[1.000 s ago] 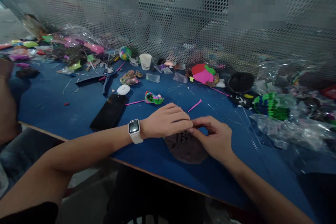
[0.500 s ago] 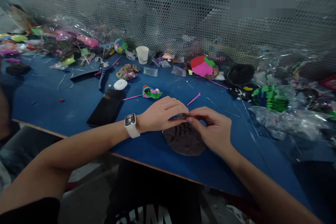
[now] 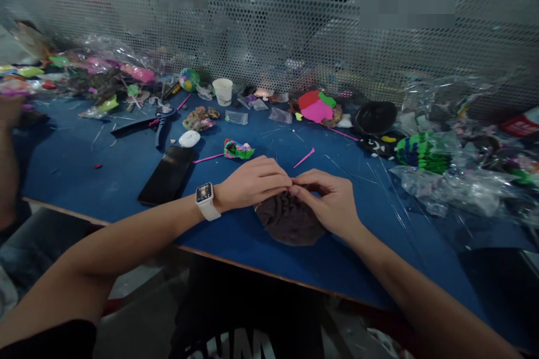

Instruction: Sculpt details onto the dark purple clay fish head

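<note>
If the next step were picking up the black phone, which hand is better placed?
Probably the left hand: the black phone lies on its side, just beyond the left forearm. The right hand is farther off, at the dark lump, and would likely have to reach past the left.

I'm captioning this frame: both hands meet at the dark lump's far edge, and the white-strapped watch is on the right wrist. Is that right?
Not quite: the head view shows the watch on the left wrist. The left hand and right hand do meet at the far edge of the dark lump.
</note>
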`<state>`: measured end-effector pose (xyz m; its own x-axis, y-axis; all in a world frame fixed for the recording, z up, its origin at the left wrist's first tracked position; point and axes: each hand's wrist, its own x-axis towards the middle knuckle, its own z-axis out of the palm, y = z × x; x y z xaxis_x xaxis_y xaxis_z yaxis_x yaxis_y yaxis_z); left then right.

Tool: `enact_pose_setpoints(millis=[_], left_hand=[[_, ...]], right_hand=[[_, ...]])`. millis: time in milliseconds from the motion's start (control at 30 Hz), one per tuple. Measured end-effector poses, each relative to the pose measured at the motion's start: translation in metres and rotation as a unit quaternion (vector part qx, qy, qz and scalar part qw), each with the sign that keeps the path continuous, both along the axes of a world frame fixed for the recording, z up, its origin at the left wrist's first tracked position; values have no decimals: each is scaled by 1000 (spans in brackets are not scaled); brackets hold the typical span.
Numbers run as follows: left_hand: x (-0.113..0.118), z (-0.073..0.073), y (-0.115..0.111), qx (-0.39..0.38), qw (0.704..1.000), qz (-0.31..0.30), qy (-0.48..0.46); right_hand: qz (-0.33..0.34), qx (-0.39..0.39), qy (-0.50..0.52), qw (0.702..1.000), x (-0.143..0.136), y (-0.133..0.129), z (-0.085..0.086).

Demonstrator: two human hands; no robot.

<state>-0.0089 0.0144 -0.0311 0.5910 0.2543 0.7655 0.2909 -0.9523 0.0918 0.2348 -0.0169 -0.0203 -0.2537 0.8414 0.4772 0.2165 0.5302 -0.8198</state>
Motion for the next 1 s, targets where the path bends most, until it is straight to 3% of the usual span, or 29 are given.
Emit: enact_pose_setpoints(millis=[167, 333, 500, 700, 833, 1000], left_hand=[[2, 1, 4, -26, 999, 27, 11], [2, 1, 9, -87, 994, 71, 1], [0, 3, 5, -127, 988, 62, -62], [2, 1, -5, -202, 976, 73, -38], [4, 0, -9, -215, 973, 57, -57], [7, 4, -12, -274, 956, 43, -98]], right_hand=[[-36, 12, -40, 998, 4, 4, 2], [-77, -4, 24, 997, 13, 8, 1], [-62, -1, 22, 998, 12, 6, -1], [-35, 6, -13, 999, 2, -3, 2], [-45, 49, -50, 997, 1, -6, 5], [-60, 178, -129, 974, 5, -7, 6]])
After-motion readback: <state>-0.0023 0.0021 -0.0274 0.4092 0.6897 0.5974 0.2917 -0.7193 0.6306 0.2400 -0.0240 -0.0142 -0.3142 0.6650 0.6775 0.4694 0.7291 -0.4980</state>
